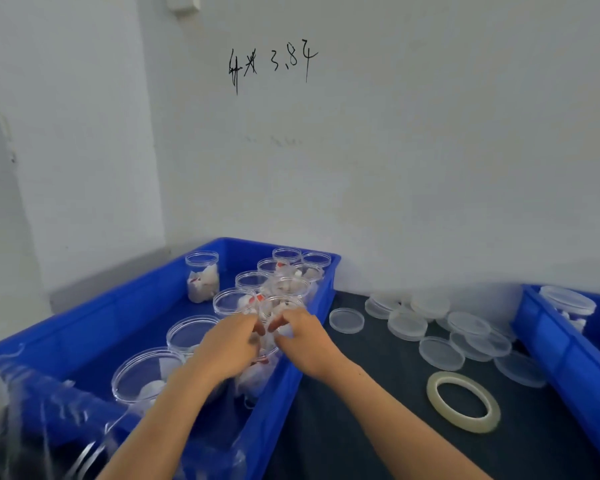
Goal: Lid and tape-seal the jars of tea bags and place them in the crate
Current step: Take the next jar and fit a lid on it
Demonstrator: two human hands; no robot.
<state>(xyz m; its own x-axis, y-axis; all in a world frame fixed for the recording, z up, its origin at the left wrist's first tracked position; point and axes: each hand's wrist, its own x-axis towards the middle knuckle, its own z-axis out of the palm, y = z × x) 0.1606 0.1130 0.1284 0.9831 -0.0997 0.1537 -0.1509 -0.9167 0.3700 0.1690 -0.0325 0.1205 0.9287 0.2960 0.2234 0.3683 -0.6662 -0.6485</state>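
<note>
Left hand [231,344]: fingers curled round a jar [274,327], grip clamped on it.
Right hand [303,336]: pinches the same jar's other side.
Jar: unlidded, in the left crate [284,393] among open jars.
Lids [440,327]: heaped on the table [361,427].
Tape [463,401]: flat, near the lids.
Right crate [561,358]: holds a lidded jar [567,304].

Open jars [234,301] stand in the left crate [284,403]; lids [440,353] and tape roll [463,401] lie right.
</note>
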